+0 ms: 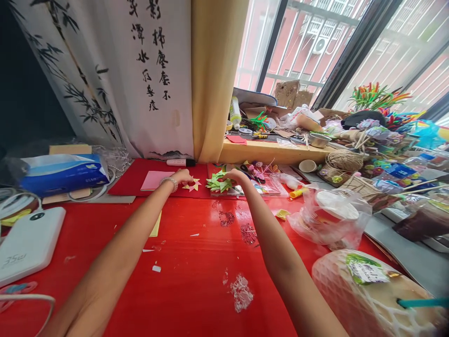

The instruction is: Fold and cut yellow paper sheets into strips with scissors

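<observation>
Daylit corner with a glossy red counter (196,281) beneath slanting windows (308,47)
A pale curtain (157,126) with ink bamboo and brushed characters hangs beside a mustard drape (206,70); a cluttered wooden sill (266,150) runs under the glass, with white bars (280,79) and a pink building (301,61) outside.

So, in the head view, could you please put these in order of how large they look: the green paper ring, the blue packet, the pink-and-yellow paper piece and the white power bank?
1. Blue packet and white power bank: too alike to rank
2. Green paper ring
3. Pink-and-yellow paper piece
</observation>
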### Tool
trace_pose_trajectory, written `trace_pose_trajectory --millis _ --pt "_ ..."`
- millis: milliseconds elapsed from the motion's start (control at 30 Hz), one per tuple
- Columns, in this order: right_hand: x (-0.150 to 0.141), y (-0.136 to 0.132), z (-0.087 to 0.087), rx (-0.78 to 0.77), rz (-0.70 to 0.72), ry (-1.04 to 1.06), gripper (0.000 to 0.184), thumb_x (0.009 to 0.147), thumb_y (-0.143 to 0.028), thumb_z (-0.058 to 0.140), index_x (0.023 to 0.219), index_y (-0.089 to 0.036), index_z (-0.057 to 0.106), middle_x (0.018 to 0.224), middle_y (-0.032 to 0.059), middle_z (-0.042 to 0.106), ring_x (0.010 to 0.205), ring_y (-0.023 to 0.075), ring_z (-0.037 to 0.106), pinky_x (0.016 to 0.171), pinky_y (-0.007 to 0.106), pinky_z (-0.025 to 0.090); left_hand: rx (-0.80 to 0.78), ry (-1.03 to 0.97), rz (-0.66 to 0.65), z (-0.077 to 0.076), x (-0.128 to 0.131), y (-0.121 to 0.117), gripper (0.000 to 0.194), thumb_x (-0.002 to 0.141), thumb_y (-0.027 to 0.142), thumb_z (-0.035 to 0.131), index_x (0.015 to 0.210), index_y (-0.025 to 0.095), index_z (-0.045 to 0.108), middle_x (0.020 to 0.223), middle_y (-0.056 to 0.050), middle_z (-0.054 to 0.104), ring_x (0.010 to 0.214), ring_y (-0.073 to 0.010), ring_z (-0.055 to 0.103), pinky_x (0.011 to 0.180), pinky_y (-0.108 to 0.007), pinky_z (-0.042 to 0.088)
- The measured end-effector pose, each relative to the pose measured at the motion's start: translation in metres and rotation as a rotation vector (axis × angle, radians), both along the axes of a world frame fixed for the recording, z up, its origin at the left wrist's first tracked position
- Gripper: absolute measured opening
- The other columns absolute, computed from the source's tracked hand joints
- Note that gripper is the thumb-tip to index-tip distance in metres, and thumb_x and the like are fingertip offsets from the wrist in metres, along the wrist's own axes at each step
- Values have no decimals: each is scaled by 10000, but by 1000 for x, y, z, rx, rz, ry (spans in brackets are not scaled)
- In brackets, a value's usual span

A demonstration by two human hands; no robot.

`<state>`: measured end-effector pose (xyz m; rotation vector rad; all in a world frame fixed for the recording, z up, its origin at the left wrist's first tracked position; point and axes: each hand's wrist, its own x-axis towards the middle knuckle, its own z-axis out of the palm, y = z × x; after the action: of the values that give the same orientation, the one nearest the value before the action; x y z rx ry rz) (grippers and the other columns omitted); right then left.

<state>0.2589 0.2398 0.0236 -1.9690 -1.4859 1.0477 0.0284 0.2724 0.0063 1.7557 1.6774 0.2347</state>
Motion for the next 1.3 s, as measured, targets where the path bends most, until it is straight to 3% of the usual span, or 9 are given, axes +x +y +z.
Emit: trace_pose_trajectory --millis 233,367,500,633,733,933,1067,1300 --pt "-4 -2 1 -152 2 216 323 898 -332 543 1167 -153 540 1149 82 575 966 190 597 806 391 521 6 -284 -47 26 -5 -2 348 881 329 551 1178 149 540 1175 -94 566 992 -207 585 823 -410 512" --pt "-5 -5 -1 -147 -24 336 308 895 -380 538 1098 -149 550 1020 63 614 798 141 613 684 311 535 96 -481 -90 35 2 -4 342 884 322 549 1177 147 537 1170 -94 568 993 -204 586 827 -412 512" --pt "-3 -7 0 -135 -26 425 383 909 -502 445 1065 -168 546 965 51 626 718 131 605 621 304 526 99 -564 -115 22 30 -12 332 883 322 550 1164 144 544 1151 -91 577 975 -199 592 816 -404 516" --pt "2 -10 -2 -154 26 496 306 908 -380 518 1094 -140 561 1003 54 615 801 140 617 687 316 535 80 -569 -106 3 55 -19 343 883 330 548 1174 147 539 1162 -93 571 986 -204 588 824 -412 512" --pt "5 -12 -7 -140 67 543 273 871 -340 587 1034 -121 595 921 50 641 741 127 618 648 283 533 84 -578 -90 -3 59 -20 347 884 333 546 1180 152 538 1178 -93 563 1002 -210 582 835 -418 508" --pt "4 -9 -16 -23 110 628 245 709 -312 744 835 -119 659 696 51 662 656 134 608 592 222 507 37 -640 -106 0 39 -17 324 875 355 558 1108 130 577 1090 -82 607 930 -190 607 794 -386 519" --pt "-3 -4 -15 51 156 666 235 686 -296 751 814 -123 658 683 60 663 673 150 617 631 241 521 -16 -729 -171 5 21 -20 375 738 427 695 907 93 661 897 -96 681 794 -170 635 737 -313 511" --pt "-38 -6 -4 222 259 687 244 709 -267 714 879 -111 636 784 75 678 796 180 640 734 280 521 139 -840 -175 20 -2 -20 438 648 379 759 969 110 630 908 -89 680 811 -166 629 779 -317 498"
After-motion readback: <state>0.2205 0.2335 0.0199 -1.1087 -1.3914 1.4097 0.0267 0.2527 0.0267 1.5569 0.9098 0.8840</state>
